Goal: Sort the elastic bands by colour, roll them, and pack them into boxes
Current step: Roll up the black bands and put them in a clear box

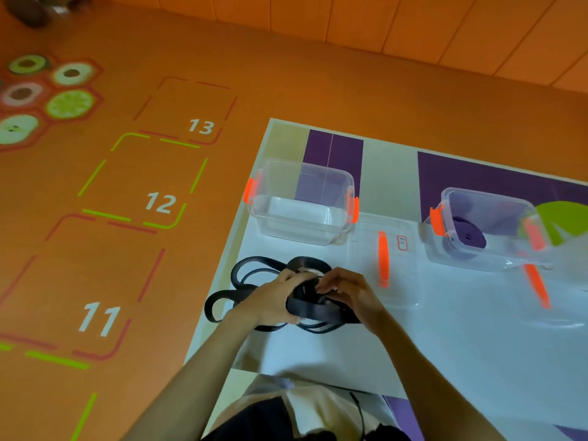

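A tangle of black elastic bands (248, 275) lies near the table's left edge, with loops spreading left and toward me. My left hand (273, 300) and my right hand (350, 291) both grip a partly rolled black band (310, 308) above that pile. A clear box with orange latches (302, 202) stands behind the pile and looks empty. To the right, a second clear box (486, 230) holds a rolled purple band (469, 235).
Two clear lids with orange handles lie flat on the table: one lid (385, 259) between the boxes, another lid (541, 291) at the right. The table's left edge (222, 265) borders an orange floor with numbered squares.
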`<state>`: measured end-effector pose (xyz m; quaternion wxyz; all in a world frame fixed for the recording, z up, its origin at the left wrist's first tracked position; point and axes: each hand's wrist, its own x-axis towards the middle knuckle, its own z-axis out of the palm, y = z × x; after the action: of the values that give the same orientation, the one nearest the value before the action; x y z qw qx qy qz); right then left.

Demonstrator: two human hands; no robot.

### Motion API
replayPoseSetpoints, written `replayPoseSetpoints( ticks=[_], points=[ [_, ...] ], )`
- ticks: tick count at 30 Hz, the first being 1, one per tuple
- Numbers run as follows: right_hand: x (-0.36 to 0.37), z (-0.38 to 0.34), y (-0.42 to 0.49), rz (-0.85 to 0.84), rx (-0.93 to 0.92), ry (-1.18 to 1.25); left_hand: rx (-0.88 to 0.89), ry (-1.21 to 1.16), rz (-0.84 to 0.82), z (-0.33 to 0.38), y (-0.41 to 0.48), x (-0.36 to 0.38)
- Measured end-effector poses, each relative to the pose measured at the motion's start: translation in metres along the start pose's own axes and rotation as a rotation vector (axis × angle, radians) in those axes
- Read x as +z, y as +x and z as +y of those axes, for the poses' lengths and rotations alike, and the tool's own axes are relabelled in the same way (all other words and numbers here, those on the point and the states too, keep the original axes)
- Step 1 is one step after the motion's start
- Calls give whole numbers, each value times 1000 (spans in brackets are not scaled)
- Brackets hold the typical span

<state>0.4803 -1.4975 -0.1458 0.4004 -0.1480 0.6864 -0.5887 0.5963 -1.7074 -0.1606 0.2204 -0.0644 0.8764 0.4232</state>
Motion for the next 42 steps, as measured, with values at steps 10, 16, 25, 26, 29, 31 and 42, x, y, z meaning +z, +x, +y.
replayPoseSetpoints(
  ticks=[10, 16, 25, 26, 29, 31, 42],
  points=[
    [-3, 28, 22, 455, 6, -300, -118, -49, 419, -10, -5, 1],
    [-18, 61, 15, 368, 317, -526, -109, -520, 545, -8, -27, -22],
    [-16, 73, 6, 414, 220, -621, -27, -541, 464, 29, -40, -55],
    [-17, 69, 6, 463, 208, -541, -12, -517, 462, 33, -39, -58],
    [-24, 56, 4, 585, 148, -383, 19, -483, 462, 44, -39, -63],
    [-29, 44, 4, 595, 87, -335, 10, -480, 473, 48, -39, -65],
    [-37, -21, 4, 515, -177, -56, 61, -477, 519, 51, -45, -89]
  ],
)
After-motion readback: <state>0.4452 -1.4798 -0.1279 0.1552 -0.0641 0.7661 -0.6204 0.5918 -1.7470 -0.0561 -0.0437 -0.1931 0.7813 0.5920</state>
